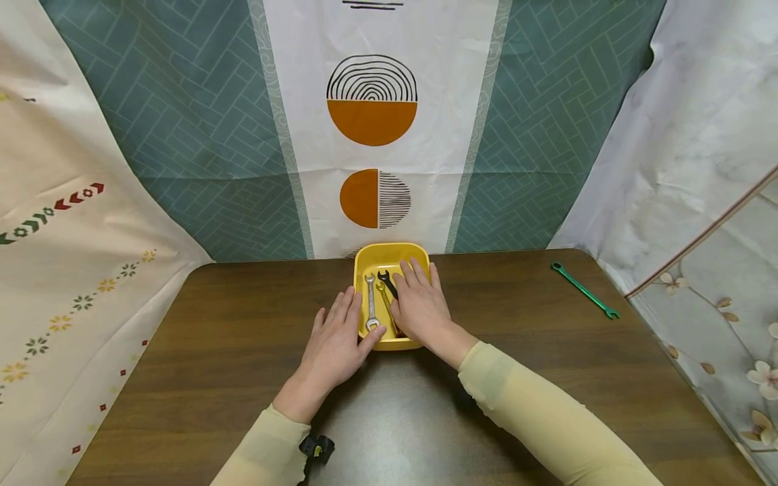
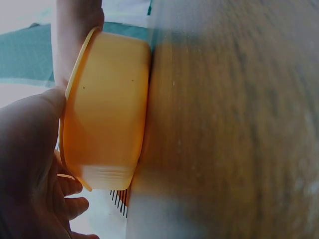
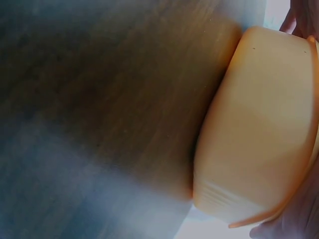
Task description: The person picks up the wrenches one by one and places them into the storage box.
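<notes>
A yellow plastic tray (image 1: pixel 389 254) stands at the back middle of the table. Lying inside it are a silver wrench (image 1: pixel 371 302), a gold wrench (image 1: pixel 385 300) and a black wrench (image 1: pixel 387 281), the last two partly hidden by my right hand. My left hand (image 1: pixel 333 343) rests against the tray's left side, fingers nearly straight, thumb over the near rim. Across the right rim lies my right hand (image 1: pixel 421 307), its fingers extended over the tray. Both wrist views show the tray's outer wall (image 2: pixel 107 104) flat on the table, with the hands at its rim.
A green wrench (image 1: pixel 585 291) lies on the brown wooden table (image 1: pixel 255 304) at the far right. Patterned cloth (image 1: pixel 200 128) hangs behind the table's back edge, with pale cloths on both sides. A small black device (image 1: pixel 317 447) is on the left wrist.
</notes>
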### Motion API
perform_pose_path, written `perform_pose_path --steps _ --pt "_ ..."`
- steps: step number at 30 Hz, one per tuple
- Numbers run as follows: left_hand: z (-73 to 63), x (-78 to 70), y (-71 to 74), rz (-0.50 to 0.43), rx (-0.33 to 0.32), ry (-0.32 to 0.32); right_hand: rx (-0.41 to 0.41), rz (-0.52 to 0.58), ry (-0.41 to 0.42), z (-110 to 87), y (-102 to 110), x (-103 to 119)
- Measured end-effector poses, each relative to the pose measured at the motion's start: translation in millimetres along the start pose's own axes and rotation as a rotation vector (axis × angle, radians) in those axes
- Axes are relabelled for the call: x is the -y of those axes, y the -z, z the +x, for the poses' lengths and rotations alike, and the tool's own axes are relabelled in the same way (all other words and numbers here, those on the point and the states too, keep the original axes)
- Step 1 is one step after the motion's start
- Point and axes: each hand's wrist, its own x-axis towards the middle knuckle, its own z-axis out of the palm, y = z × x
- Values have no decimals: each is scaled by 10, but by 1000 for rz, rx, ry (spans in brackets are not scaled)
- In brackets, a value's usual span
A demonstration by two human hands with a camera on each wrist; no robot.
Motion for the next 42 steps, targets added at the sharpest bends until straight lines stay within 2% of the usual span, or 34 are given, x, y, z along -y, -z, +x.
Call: perform_pose_path --steps 7,17,25,42 --pt "-15 2 -21 -2 -12 -9 -12 2 9 -11 7 -8" --pt "-26 -7 -26 3 9 3 -45 6 21 -39 32 -20" --pt "-34 -12 -27 -1 9 3 -30 5 20 -70 69 -23" --pt "-34 -19 -15 -3 5 -4 -61 0 31 -116 142 -111"
